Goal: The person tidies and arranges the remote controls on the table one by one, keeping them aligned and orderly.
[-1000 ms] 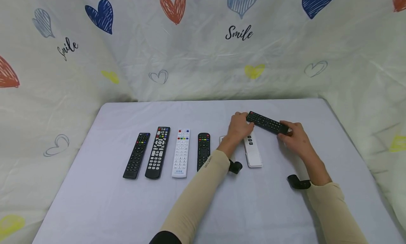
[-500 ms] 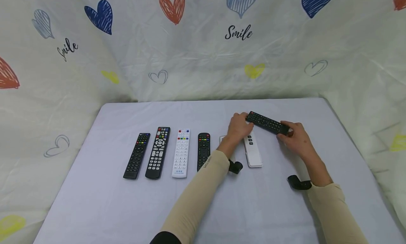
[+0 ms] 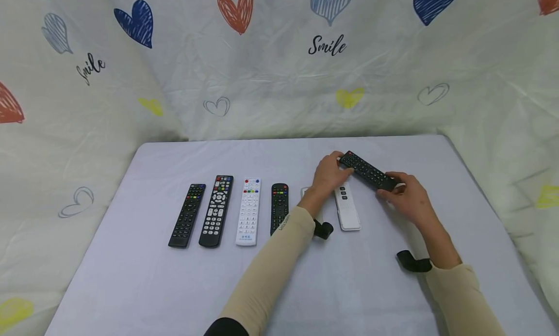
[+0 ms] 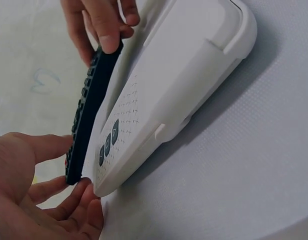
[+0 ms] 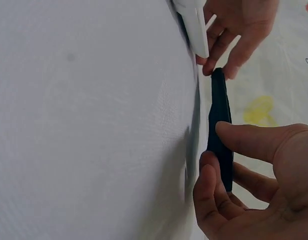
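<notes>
Above the table, a black remote control (image 3: 368,171) is held slantwise between both hands. My left hand (image 3: 328,175) pinches its far-left end, thumb against one side and fingertips against the other in the left wrist view. At the near-right end, my right hand (image 3: 408,198) grips it between thumb and fingers; the right wrist view shows the remote's dark edge (image 5: 220,107). Just below my left hand lies a white remote (image 3: 347,207) with a few dark buttons. Another pale item (image 3: 304,191) is mostly hidden behind my left hand.
Left of my left arm, several remotes lie in a row: a slim black one (image 3: 187,216), a larger black one (image 3: 216,211), a white one (image 3: 248,212) and a short black one (image 3: 279,205) partly covered by my sleeve. The white-covered table (image 3: 144,287) meets a heart-patterned cloth backdrop.
The held black remote tilts more steeply, its right end lowered slightly toward me with my right hand. My left hand has risen a little. The remotes on the table stay put.
</notes>
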Tool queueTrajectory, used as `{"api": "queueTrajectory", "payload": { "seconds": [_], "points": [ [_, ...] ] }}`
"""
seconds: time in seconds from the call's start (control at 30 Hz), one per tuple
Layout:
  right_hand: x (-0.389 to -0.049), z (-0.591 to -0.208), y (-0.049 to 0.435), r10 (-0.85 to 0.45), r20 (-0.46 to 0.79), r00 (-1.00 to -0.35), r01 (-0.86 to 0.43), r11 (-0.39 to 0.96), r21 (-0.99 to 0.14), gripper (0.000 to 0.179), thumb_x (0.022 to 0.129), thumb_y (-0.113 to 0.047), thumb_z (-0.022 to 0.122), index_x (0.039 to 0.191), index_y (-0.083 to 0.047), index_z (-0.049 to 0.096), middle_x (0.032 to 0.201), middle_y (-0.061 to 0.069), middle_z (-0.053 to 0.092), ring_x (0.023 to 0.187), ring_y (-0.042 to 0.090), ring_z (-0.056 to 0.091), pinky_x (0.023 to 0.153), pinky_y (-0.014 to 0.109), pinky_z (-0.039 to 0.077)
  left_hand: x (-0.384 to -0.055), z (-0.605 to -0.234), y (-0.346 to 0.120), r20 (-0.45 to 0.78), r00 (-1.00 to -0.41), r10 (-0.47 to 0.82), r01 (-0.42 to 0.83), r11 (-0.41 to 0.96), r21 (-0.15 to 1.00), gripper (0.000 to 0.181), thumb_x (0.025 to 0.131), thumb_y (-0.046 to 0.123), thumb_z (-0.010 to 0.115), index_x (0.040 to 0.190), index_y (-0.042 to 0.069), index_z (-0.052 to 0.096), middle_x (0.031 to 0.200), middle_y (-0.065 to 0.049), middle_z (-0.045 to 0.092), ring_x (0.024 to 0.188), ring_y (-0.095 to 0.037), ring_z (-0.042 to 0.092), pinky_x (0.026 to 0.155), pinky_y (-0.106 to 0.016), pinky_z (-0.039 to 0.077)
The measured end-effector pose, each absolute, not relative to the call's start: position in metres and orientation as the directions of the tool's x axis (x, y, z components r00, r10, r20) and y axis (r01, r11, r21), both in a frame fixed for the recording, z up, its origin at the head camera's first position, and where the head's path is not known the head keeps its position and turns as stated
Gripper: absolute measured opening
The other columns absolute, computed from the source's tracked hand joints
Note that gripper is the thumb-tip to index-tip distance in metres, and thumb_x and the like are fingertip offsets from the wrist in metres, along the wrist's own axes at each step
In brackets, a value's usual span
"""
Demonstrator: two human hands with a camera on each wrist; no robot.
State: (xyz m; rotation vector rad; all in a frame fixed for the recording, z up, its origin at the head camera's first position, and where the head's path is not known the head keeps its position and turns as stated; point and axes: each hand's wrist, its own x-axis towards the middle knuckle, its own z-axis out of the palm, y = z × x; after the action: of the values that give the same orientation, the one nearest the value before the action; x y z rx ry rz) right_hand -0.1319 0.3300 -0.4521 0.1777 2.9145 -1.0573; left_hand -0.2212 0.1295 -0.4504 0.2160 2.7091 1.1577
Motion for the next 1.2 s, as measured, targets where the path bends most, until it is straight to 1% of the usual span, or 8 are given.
{"api": "queueTrajectory", "payload": {
  "seconds": [0.1,0.17,0.33,0.43,0.6,0.77,0.97,1.2],
  "points": [
    [-0.125,-0.451,0.327,0.113,-0.069,-0.991,0.131,0.750,-0.648,0.067,0.095,-0.021,0.076,0.149,0.006,0.047,0.137,0.035,0.052,0.105,0.041,0.062,0.063,0.021,0.048,-0.223,-0.452,0.131,-0.099,-0.971,0.217,0.080,0.688,0.721,0.057,0.096,0.038,0.076,0.146,0.017,0.058,0.123,-0.003,0.072,0.110,-0.015,0.066,0.093,-0.026,0.053],
    [-0.120,-0.450,0.324,0.128,-0.064,-0.990,0.138,0.742,-0.656,0.066,0.095,-0.022,0.077,0.148,0.004,0.048,0.135,0.033,0.053,0.100,0.035,0.063,0.061,0.020,0.047,-0.223,-0.452,0.132,-0.096,-0.969,0.230,0.094,0.695,0.713,0.059,0.095,0.040,0.077,0.146,0.019,0.058,0.123,-0.002,0.072,0.110,-0.014,0.066,0.093,-0.025,0.053],
    [-0.108,-0.447,0.318,0.155,-0.043,-0.987,0.142,0.719,-0.681,0.066,0.093,-0.022,0.079,0.146,0.004,0.049,0.131,0.029,0.055,0.083,0.009,0.060,0.059,0.020,0.047,-0.223,-0.452,0.134,-0.103,-0.963,0.250,0.111,0.712,0.694,0.063,0.092,0.046,0.078,0.146,0.022,0.058,0.124,0.001,0.073,0.111,-0.012,0.067,0.091,-0.025,0.053],
    [-0.102,-0.447,0.316,0.170,-0.042,-0.985,0.151,0.705,-0.693,0.067,0.093,-0.023,0.079,0.147,0.004,0.048,0.133,0.029,0.055,0.078,0.000,0.055,0.058,0.019,0.047,-0.222,-0.451,0.135,-0.107,-0.959,0.261,0.117,0.714,0.690,0.063,0.091,0.049,0.079,0.145,0.024,0.058,0.125,0.003,0.072,0.112,-0.011,0.066,0.091,-0.025,0.053],
    [-0.095,-0.447,0.312,0.193,-0.042,-0.980,0.167,0.694,-0.701,0.069,0.093,-0.023,0.079,0.148,0.004,0.047,0.136,0.029,0.053,0.077,-0.004,0.053,0.059,0.018,0.047,-0.221,-0.451,0.135,-0.106,-0.950,0.294,0.151,0.728,0.668,0.064,0.090,0.053,0.078,0.146,0.026,0.059,0.126,0.004,0.072,0.115,-0.011,0.066,0.094,-0.027,0.052],
    [-0.088,-0.446,0.309,0.206,-0.042,-0.978,0.174,0.681,-0.711,0.070,0.093,-0.022,0.080,0.149,0.004,0.045,0.136,0.029,0.052,0.078,-0.010,0.051,0.060,0.016,0.048,-0.221,-0.450,0.135,-0.101,-0.941,0.324,0.202,0.773,0.601,0.064,0.090,0.059,0.075,0.146,0.032,0.059,0.126,0.010,0.073,0.118,-0.009,0.065,0.099,-0.032,0.050],
    [-0.079,-0.444,0.307,0.175,-0.069,-0.982,0.165,0.625,-0.763,0.075,0.092,-0.017,0.080,0.153,0.003,0.041,0.140,0.029,0.048,0.080,-0.020,0.052,0.063,0.013,0.049,-0.223,-0.449,0.134,-0.108,-0.924,0.366,0.248,0.793,0.557,0.065,0.089,0.063,0.073,0.147,0.037,0.056,0.129,0.014,0.071,0.123,-0.008,0.063,0.102,-0.036,0.048],
    [-0.068,-0.444,0.302,0.163,-0.105,-0.981,0.181,0.582,-0.793,0.078,0.092,-0.010,0.079,0.156,0.003,0.036,0.143,0.030,0.045,0.082,-0.020,0.054,0.067,0.011,0.052,-0.223,-0.448,0.133,-0.146,-0.893,0.427,0.294,0.795,0.530,0.067,0.092,0.063,0.069,0.151,0.039,0.052,0.130,0.014,0.070,0.123,-0.009,0.061,0.105,-0.038,0.047]
  ]
}}
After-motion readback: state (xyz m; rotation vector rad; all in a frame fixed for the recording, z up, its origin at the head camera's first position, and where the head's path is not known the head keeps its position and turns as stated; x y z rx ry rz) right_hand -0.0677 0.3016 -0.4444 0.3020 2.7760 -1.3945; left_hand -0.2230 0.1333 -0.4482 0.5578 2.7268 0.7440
